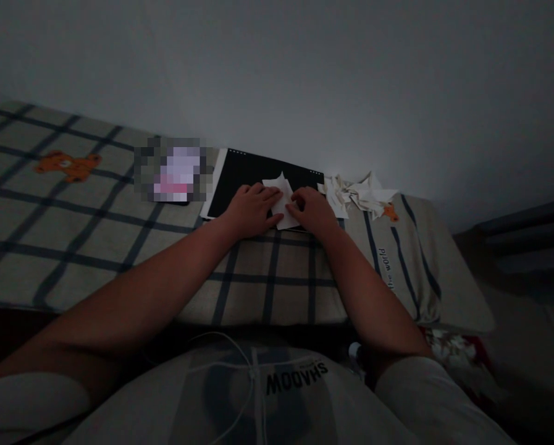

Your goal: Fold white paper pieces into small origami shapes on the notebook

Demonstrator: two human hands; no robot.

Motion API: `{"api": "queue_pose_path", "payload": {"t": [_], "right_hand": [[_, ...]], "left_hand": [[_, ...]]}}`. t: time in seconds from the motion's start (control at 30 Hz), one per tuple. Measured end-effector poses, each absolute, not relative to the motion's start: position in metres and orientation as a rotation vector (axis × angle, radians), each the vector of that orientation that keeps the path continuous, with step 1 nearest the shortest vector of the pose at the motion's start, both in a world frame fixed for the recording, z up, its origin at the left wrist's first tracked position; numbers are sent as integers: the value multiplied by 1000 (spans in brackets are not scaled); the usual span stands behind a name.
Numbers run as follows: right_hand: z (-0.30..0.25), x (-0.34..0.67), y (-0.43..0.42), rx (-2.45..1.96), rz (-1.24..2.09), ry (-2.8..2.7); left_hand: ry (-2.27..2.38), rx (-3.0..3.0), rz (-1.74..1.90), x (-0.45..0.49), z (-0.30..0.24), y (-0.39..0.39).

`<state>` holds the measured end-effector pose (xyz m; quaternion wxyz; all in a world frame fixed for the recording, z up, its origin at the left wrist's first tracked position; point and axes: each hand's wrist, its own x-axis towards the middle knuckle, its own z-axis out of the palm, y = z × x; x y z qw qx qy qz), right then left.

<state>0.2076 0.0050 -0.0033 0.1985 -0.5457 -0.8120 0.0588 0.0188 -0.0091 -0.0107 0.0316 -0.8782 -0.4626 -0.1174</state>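
A small white sheet of paper (283, 209), with a pointed upper edge, lies on a black flat board or notebook cover (244, 176). My left hand (253, 209) rests on the paper's left side with its fingers stretched out and lying flat. From the right, my right hand (311, 209) has its fingers curled at the paper's right edge, thumb and fingertips close together on it. Whether the right fingers pinch a fold cannot be made out in the dim light. Just right of my right hand is a pile of crumpled or folded white paper (357, 193).
A checked cloth (96, 228) with an orange bear print covers the long surface against a pale wall (277, 74). Left of the board lies a phone-like lit object (178, 173), blurred out. More white scraps (453, 346) sit low at the right. A thin white cord hangs over my shirt.
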Motion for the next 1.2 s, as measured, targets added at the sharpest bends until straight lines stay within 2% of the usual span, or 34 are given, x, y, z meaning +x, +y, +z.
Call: {"api": "queue_pose_path", "payload": {"t": [0.3,0.63,0.77,0.93,1.2], "right_hand": [[-3,210,6,-1392,339,-2210],[-8,220,13,-1048,496,-2283],[-13,222,17,-1122,544,-2199],[-16,220,18,-1192,447,-2117],[-11,218,14,-1178,226,-2306]], "left_hand": [[-1443,-2706,-332,20,-9,-7],[-1407,-2727,-407,20,-17,-9],[-1425,-2744,-397,19,-16,-8],[-1408,-2809,-478,13,-17,-4],[-1297,-2875,-448,11,-18,-5]]}}
